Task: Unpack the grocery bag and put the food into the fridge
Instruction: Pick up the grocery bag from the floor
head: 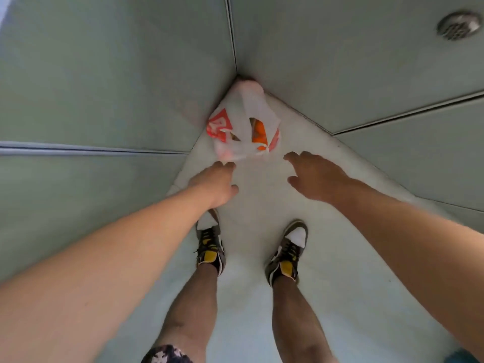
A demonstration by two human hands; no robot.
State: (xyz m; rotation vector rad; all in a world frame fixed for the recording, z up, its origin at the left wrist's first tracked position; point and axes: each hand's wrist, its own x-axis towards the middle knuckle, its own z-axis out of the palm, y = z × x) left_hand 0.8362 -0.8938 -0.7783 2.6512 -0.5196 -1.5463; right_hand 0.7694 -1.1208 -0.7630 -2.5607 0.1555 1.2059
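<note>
The white plastic grocery bag, printed with red-orange markings, sat on the pale floor, pushed into the corner where two grey-green panelled surfaces met, the left panels and the right panels each crossed by thin seams. Something orange showed through the bag's thin side, too blurred to name. The left hand reached down toward the bag with its fingers stretched forward and holding nothing, the fingertips just beside the bag's near edge; whether they touched it could not be told. The right hand hung near the bag's right side, apart from it, fingers spread and loosely bent, also holding nothing. Below the hands stood the person's left sneaker and right sneaker, brown and white with yellow patches, bare legs above them and a strip of patterned shorts at the bottom edge. A round metal fitting sat in the right panels, well apart from the bag.
</note>
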